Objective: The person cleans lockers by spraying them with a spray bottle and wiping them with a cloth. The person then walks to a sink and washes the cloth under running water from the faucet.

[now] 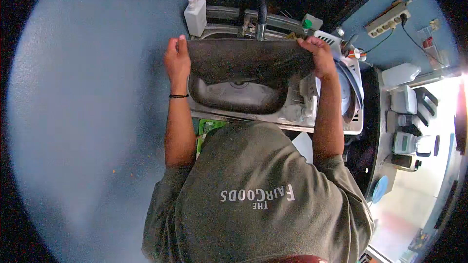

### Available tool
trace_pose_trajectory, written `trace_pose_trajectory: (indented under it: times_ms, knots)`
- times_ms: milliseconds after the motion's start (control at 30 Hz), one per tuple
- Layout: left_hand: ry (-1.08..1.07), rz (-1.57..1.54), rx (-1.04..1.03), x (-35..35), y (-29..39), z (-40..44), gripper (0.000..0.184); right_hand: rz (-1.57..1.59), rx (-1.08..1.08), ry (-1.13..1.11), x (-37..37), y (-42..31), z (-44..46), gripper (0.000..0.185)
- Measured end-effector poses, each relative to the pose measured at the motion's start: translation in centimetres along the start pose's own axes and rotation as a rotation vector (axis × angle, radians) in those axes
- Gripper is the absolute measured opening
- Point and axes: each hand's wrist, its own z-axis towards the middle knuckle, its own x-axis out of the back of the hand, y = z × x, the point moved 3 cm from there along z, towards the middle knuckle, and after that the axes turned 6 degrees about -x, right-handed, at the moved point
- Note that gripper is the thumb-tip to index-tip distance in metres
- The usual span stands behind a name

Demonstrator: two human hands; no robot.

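Observation:
A dark cloth (243, 56) is stretched wide over the back part of a metal sink (234, 98). My left hand (177, 61) grips its left upper corner, thumb pointing up. At the opposite upper corner, my right hand (319, 56) pinches the cloth between thumb and fingers. Just behind the cloth's top edge stands the faucet (261, 29), its lower end hidden. The front of the basin shows below the cloth, with the drain partly covered.
A white bottle (196, 17) stands behind the sink at left. On the right, a white dish rack (355, 125) holds plates. A power strip (388, 21) hangs on the right wall. Containers (403, 100) line the far-right counter. A green item (209, 125) lies at the sink's front.

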Motion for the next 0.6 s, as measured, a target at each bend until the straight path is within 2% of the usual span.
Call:
trace_pose_trajectory:
  times_ms: [100, 133, 167, 233, 333, 433, 533, 600]
  knots:
    - [-0.051, -0.040, -0.045, -2.1, -0.9, -0.4, 0.038, -0.168, 0.161, 0.089, 0.8, -1.3, -0.8, 0.024]
    - [-0.040, -0.016, -0.115, -2.7, -1.4, -0.4, 0.040, -0.202, 0.113, 0.078, 0.0, -2.1, -1.4, 0.025]
    - [-0.075, -0.010, -0.101, -3.3, -1.8, -0.2, 0.040, -0.436, 0.164, 0.139, 0.5, -1.9, -0.5, 0.023]
    - [-0.149, 0.002, -0.080, -4.7, -2.7, 0.5, 0.039, -0.526, 0.128, 0.112, 1.0, -1.6, 0.5, 0.021]
    - [-0.227, -0.024, -0.069, -7.4, -4.1, 2.0, 0.039, -0.705, 0.198, 0.111, 4.7, 1.7, 6.1, 0.028]
    - [-0.258, 0.027, -0.065, -8.8, -4.3, 3.0, 0.040, -0.889, 0.059, 0.101, 5.4, 1.9, 8.6, 0.028]
    - [-0.303, -0.034, -0.067, -9.0, -4.5, 4.1, 0.041, -0.737, 0.186, 0.088, 5.3, 0.9, 7.8, 0.029]
    - [-0.228, -0.094, -0.079, -7.7, -3.2, 4.1, 0.041, -0.706, 0.227, 0.101, 4.7, 0.1, 6.6, 0.031]
